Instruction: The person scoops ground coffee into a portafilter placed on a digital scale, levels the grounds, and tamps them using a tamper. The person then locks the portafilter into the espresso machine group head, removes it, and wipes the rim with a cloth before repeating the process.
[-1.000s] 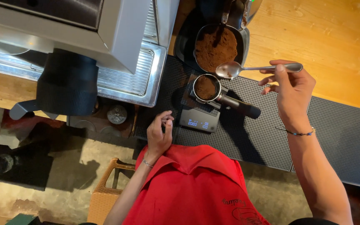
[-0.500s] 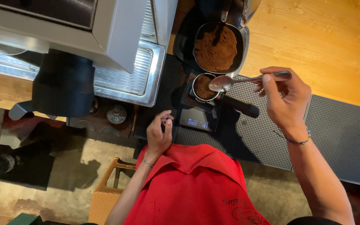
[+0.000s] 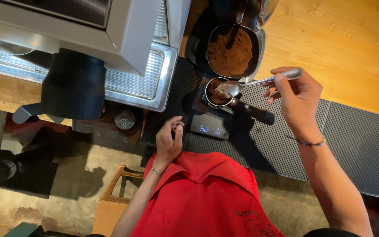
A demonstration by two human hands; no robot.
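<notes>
My right hand (image 3: 297, 98) grips the handle of a metal spoon (image 3: 242, 86), whose bowl hovers over the rim of a portafilter basket (image 3: 216, 93) filled with ground coffee. The portafilter's black handle (image 3: 253, 112) points right, and it rests on a small black digital scale (image 3: 210, 125) with a lit display. Just behind stands a metal tray of ground coffee (image 3: 231, 50). My left hand (image 3: 168, 140) hangs empty at the front edge of the black rubber mat (image 3: 268, 145), fingers loosely curled, left of the scale.
An espresso machine (image 3: 88, 39) with a steel drip tray (image 3: 145, 83) fills the upper left. A wooden counter (image 3: 343, 44) lies at the upper right. A wicker basket (image 3: 110, 202) sits on the floor below, beside my red shirt (image 3: 202, 197).
My right hand has carried the spoon down and left, from beside the coffee tray to over the portafilter basket. My left hand has stayed put.
</notes>
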